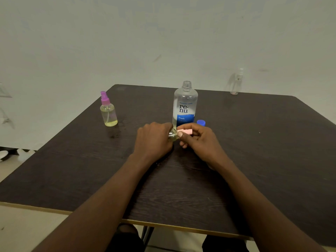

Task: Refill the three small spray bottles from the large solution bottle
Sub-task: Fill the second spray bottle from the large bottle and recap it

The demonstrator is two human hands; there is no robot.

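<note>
The large clear solution bottle (185, 104) with a blue label stands uncapped at the table's middle. Its blue cap (201, 122) lies just to its right. Directly in front of it, my left hand (154, 139) grips the body of a small spray bottle (172, 135) held on its side. My right hand (198, 139) pinches that bottle's pink spray top (186, 132). A second small spray bottle (108, 110) with a purple top and yellowish liquid stands at the left. A third, clear with a white top (236, 82), stands at the far right edge.
The dark wooden table (254, 160) has a pale edge near me. A damp smear (114, 131) shows in front of the purple-topped bottle. A plain wall rises behind the table. My knees show below the near edge.
</note>
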